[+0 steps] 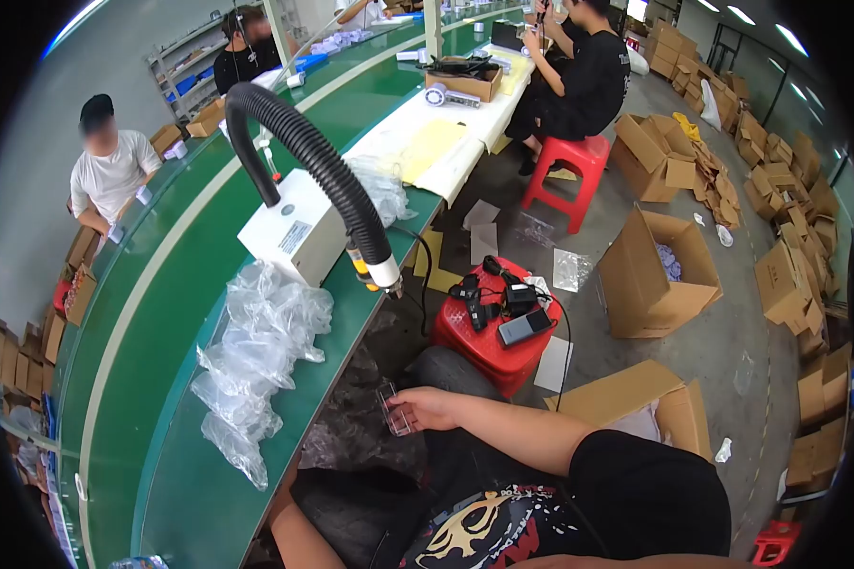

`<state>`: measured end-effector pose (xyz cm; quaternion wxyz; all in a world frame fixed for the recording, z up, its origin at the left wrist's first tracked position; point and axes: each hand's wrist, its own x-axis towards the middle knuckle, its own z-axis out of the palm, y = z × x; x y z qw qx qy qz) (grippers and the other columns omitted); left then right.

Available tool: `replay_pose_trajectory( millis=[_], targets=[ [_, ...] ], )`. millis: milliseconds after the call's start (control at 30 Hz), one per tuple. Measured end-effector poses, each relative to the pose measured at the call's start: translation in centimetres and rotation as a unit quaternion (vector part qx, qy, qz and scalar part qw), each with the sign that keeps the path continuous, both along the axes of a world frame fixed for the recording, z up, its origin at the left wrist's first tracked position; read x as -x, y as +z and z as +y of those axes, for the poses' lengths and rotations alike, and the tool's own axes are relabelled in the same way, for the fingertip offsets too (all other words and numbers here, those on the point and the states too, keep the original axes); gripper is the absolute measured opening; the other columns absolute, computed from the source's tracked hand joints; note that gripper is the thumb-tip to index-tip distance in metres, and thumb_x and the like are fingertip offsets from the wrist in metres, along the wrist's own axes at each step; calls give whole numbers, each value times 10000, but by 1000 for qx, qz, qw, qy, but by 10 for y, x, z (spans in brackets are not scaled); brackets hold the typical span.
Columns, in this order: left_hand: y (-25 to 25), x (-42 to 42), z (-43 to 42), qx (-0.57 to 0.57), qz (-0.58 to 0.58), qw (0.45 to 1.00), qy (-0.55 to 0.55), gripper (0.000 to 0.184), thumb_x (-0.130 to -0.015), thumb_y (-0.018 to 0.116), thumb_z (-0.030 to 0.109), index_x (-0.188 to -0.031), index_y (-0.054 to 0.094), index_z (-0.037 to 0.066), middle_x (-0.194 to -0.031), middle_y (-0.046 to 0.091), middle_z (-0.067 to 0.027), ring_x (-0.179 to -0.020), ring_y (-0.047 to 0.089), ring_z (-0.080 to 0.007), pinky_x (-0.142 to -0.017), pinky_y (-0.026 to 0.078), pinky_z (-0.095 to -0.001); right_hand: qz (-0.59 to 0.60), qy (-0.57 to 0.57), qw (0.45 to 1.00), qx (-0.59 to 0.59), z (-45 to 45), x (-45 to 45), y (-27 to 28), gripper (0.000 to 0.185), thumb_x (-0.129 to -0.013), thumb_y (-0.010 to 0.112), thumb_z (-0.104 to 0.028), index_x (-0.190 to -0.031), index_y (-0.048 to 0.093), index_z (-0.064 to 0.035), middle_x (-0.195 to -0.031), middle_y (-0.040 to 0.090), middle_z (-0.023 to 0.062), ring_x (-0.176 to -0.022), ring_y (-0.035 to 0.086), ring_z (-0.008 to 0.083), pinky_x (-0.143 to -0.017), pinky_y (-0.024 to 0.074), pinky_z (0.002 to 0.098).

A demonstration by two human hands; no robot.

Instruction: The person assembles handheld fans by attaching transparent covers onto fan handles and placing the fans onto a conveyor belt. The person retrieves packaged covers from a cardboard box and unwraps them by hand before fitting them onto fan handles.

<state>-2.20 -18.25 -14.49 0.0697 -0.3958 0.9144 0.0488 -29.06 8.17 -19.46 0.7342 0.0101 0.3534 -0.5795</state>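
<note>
Below the table edge, my right hand (421, 409) is closed round a small clear plastic frame-like piece (389, 410); its exact kind is hard to make out. Of my left arm (306, 536), the forearm shows at the bottom, and the hand is hidden by the table edge. A pile of clear plastic bags (261, 356) lies on the green table (204, 503), nearest to my left arm. Crumpled clear plastic (356, 431) hangs or lies below the edge, beside my right hand.
A white machine (294, 223) with a black flexible hose (327, 152) stands on the table. A red stool (479, 346) bears a camera, cables and a grey device. Open cartons (659, 280) stand on the floor at right. A person (579, 76) sits on another red stool.
</note>
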Motion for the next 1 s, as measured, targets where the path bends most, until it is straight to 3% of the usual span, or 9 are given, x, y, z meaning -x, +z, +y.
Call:
replay_pose_trajectory(
  millis=[100, 300, 433, 500, 700, 1000],
  targets=[
    [-15, -9, -7, 3, 18, 1000, -1, 735, -793, 761, 476, -1421, 552, 156, -1488, 498, -163, -1403, 413, -385, -1187, 297, -478, 22, -7, 1000, -5, -3, 1, 4, 213, -992, 579, -306, -1115, 623, -137, -981, 692, 55, -926, 665, 204, -834, 512, 372],
    [-18, -27, -4, 5, 67, 998, 16, 752, -792, 757, 472, -1431, 535, 144, -1506, 476, -169, -1423, 386, -384, -1197, 283, -473, 38, 11, 999, -6, -5, -7, 1, 235, -1017, 553, -302, -1160, 618, -128, -1039, 677, 42, -980, 654, 192, -890, 509, 377],
    [-31, -31, -6, 50, 104, 991, 66, 629, -786, 757, 447, -1316, 635, 130, -1395, 585, -165, -1331, 497, -380, -1144, 356, -474, 55, 9, 998, -3, -4, -6, 4, 230, -1016, 555, -303, -1149, 627, -131, -1033, 679, 22, -979, 654, 179, -885, 506, 369],
    [-32, -36, -7, 11, 117, 989, 94, 517, -784, 753, 432, -1191, 696, 118, -1271, 658, -154, -1219, 577, -375, -1076, 415, -479, 58, 8, 998, 0, -1, -7, 3, 227, -1015, 557, -304, -1143, 631, -132, -1032, 681, 14, -979, 654, 177, -886, 506, 369],
    [-46, -43, -1, 43, 169, 977, 120, 372, -778, 750, 409, -972, 749, 92, -1043, 736, -133, -1016, 670, -364, -952, 490, -486, 72, 1, 997, 8, 3, -11, 4, 221, -1003, 568, -302, -1134, 628, -134, -1022, 687, 25, -963, 659, 185, -874, 510, 370],
    [-80, -59, -17, 13, 188, 976, 108, 365, -793, 737, 392, -982, 738, 80, -1044, 725, -149, -1042, 660, -362, -964, 484, -478, 97, 7, 995, 9, 6, -14, 10, 205, -989, 577, -296, -1107, 624, -134, -1021, 694, 39, -946, 662, 195, -859, 515, 374]
  ],
)
